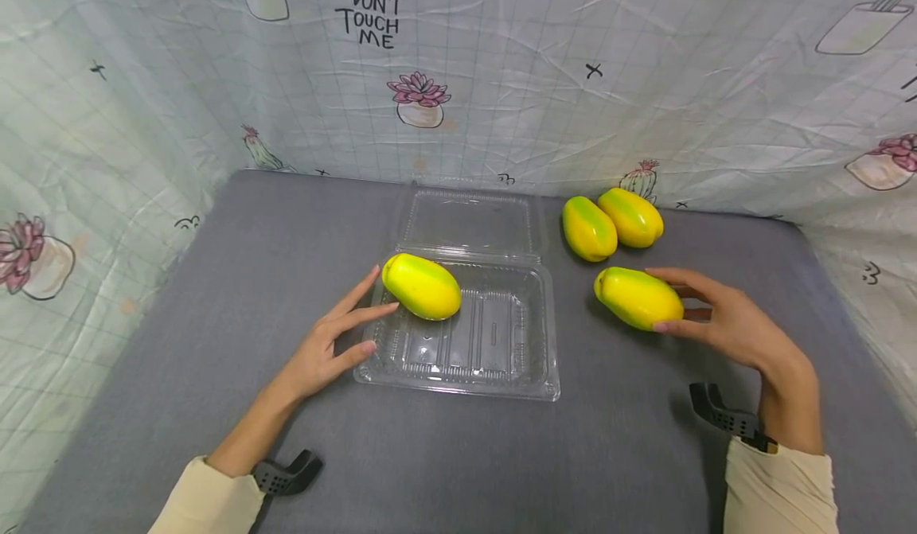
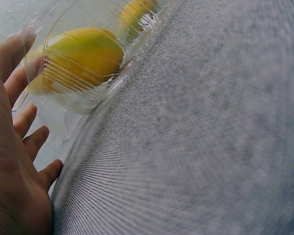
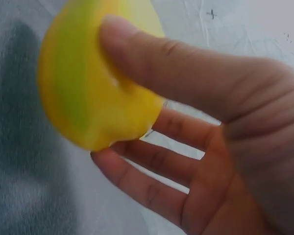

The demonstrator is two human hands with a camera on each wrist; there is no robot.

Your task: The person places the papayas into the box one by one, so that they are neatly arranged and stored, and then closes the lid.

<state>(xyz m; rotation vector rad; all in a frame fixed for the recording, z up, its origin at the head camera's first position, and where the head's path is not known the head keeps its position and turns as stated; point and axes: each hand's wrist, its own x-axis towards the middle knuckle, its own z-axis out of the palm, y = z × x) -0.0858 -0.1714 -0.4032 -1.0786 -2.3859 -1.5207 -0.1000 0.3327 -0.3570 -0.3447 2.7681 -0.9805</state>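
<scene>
So here's where we're at: our right hand [image 1: 723,323] has got hold of the yellow-green mango [image 1: 637,298] sitting on the grey table [image 1: 215,295], just right of the clear plastic clamshell box [image 1: 516,359]. In the right wrist view the thumb [image 3: 186,78] presses across the top of the fruit and the fingers [image 3: 152,181] reach under and behind it, so it's a loose wrap around one end, not a tight squeeze. We can't tell whether it's lifted off the cloth or not.

The bit that matters is direction. The mango's long axis runs roughly left-right, tilted a little, with its far end pointing toward the box. Our right hand grips the end away from the box, so the tray lies straight to the left of the grip, near but not touching.

Our left hand [image 1: 333,343] is relaxed with fingers spread and holds nothing. Its fingertips touch the box's left rim, just beside the mango in the tray [image 1: 421,286], which fills the back-left corner. The tray's right half is bare, and that side is nearer the right hand. Two more mangoes [image 1: 610,222] lie touching each other behind, by the cactus-print backdrop [image 1: 501,80].
</scene>
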